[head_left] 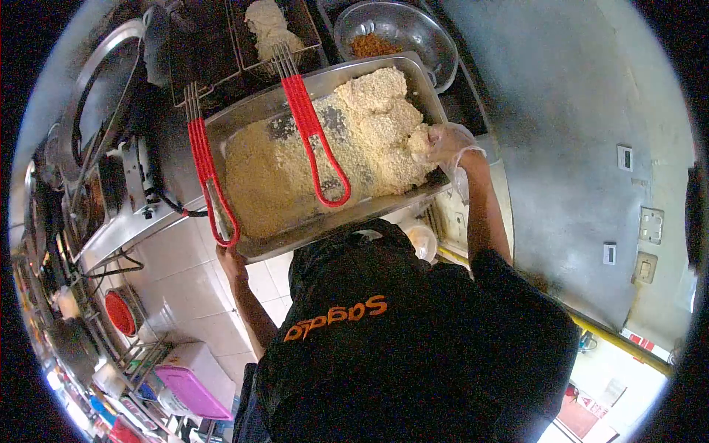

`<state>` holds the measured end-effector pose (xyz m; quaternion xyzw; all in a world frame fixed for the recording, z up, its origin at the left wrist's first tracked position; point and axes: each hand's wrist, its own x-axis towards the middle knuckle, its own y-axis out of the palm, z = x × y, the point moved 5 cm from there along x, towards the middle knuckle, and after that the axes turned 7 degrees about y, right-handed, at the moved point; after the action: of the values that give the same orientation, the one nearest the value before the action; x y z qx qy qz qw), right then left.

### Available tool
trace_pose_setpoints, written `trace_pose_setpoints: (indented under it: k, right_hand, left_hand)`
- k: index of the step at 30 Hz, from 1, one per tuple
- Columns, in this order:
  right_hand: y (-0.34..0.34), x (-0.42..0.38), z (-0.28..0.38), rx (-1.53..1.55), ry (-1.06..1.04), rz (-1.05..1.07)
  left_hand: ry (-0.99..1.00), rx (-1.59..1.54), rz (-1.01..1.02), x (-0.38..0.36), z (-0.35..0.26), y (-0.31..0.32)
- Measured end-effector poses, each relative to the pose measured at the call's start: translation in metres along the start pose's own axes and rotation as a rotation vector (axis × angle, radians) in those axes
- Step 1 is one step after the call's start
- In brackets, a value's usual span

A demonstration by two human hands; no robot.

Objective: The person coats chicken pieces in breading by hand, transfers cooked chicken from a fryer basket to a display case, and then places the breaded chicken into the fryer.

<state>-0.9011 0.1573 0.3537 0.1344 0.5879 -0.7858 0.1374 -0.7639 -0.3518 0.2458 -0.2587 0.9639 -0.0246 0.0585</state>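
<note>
A rectangular metal tray [325, 235] holds tan breading crumbs [258, 170]. Several coated pieces [380, 111] lie along its right side. At the tray's right edge my right hand [450, 148], in a clear plastic glove, has its fingers closed around a breaded piece [419, 142]. My left hand [231, 260] grips the tray's near left corner, its fingers partly hidden beneath. Two red-wrapped basket handles [314, 136] reach over the tray, one across the middle and the other along the left end.
Wire fryer baskets [240, 44] sit behind the tray; the right one contains pale coated pieces [269, 29]. A metal bowl [425, 37] with brown bits stands at the back right. Equipment lines the left, and a metal-faced wall [561, 148] rises on the right.
</note>
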Motion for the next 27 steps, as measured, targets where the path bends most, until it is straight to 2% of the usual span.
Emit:
trace_pose_setpoints:
  k: [2,4,6,9,10,11,12,15,17,21,24,26,27]
  right_hand:
    - [-0.011,-0.006,0.012,0.044,0.002,0.009]
    - [-0.009,-0.013,0.025,0.089,0.006,0.015]
    - [-0.012,-0.018,0.031,0.130,0.126,-0.118]
    - [0.015,-0.002,0.002,0.077,0.148,-0.182]
    - [0.021,0.004,-0.008,0.074,0.129,-0.186]
    - [0.028,0.011,-0.022,0.126,0.176,-0.132]
    - [0.021,0.009,-0.014,0.176,0.224,-0.078]
    - [-0.013,-0.012,0.012,0.280,0.045,-0.063]
    - [-0.021,-0.013,0.018,0.354,-0.129,-0.057]
    - [-0.069,-0.032,0.057,0.439,-0.173,0.070]
    - [-0.106,-0.040,0.085,0.604,-0.197,0.116]
    - [-0.124,-0.040,0.099,0.806,-0.133,0.208]
    - [-0.133,-0.035,0.108,0.776,-0.231,0.188]
  left_hand:
    - [0.049,-0.064,-0.054,0.000,-0.004,0.000]
    - [-0.029,-0.014,0.050,0.000,-0.011,0.005]
    - [-0.036,-0.003,0.057,0.002,-0.003,0.001]
    - [-0.013,0.013,0.048,0.001,-0.006,0.002]
    - [0.009,0.020,0.052,-0.001,-0.012,0.004]
    - [-0.093,0.119,0.025,-0.004,-0.016,0.001]
    - [-0.087,0.111,0.009,-0.003,-0.014,-0.001]
    - [-0.043,0.080,0.069,0.001,-0.008,-0.002]
    - [-0.135,0.142,0.116,0.002,-0.003,-0.003]
    - [-0.171,0.138,0.098,0.003,0.010,-0.006]
    - [-0.146,0.083,0.067,0.004,0.012,-0.007]
    - [-0.194,0.131,0.049,0.003,0.017,-0.010]
    - [-0.193,0.122,0.038,0.003,0.017,-0.011]
